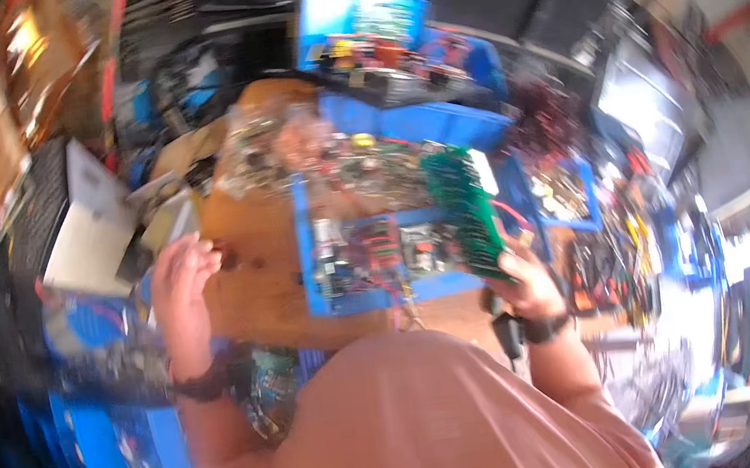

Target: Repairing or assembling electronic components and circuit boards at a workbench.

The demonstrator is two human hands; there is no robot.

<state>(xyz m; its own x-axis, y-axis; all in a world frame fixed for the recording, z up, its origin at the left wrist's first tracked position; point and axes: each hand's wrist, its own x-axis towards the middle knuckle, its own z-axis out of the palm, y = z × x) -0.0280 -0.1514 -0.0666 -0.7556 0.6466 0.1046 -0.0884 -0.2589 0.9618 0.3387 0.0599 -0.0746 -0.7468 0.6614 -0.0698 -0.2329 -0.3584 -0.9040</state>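
The bare right hand (pixel 528 282) is closed around the near end of a long, narrow, bright-green strip (pixel 467 212), its material too blurred to tell. The strip's long axis runs away from the person, leaning slightly left, its far end pointing toward the screen; it is at the right side of a blue, rectangular, parts-filled tray (pixel 360 299). The bare left hand (pixel 180 280), fingers loosely curled, grips nothing beside the brown wooden tabletop (pixel 255 297).

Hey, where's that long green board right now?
In the head view, the green board is right of centre, its lower end in the person's right hand, overlapping the right side of the blue tray in the picture.
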